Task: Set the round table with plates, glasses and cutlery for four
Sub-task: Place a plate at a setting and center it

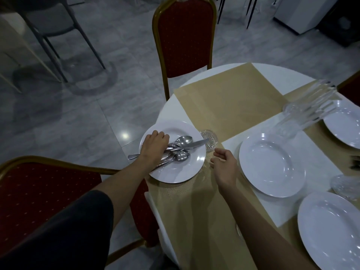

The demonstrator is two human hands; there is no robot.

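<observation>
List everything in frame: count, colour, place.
plates: four, white, one at the table's left edge, three to the right
cutlery: pile of spoons and a knife, silver, on the left plate
small glass: one, clear, touching the left plate's right rim
glasses: blurred clear group, far right
placemats: beige, on the table
table: one, white, round
chairs: red with gold frames, around the table
left hand: on the cutlery
right hand: open, above a placemat
</observation>
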